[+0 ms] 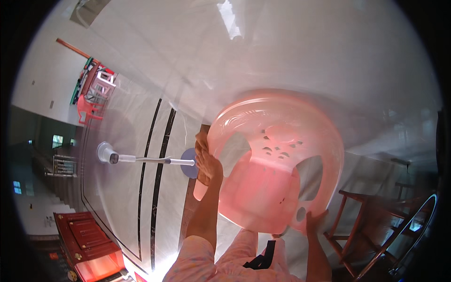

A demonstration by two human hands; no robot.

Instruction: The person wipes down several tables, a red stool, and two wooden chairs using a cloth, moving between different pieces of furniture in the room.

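A pink plastic armchair [260, 190] is in front of me beside a pale wall, its pierced backrest towards the wall and its seat towards my legs. My left hand [208, 162] presses a brown cloth [202, 141] to the chair's left side, near the armrest. On the other side, my right hand [314, 219] is at the front end of the right armrest, with the thumb on one side; its fingers are partly hidden. The lower legs of the chair are mostly out of sight.
Left of the chair stands a pale pole [148, 160] with a round blue disc [189, 163]. Dark wooden furniture [363, 218] is at the right, beside a curved metal rim. A red cabinet [93, 243] stands lower left. A pink chair [84, 107] and white stool [104, 84] are farther off.
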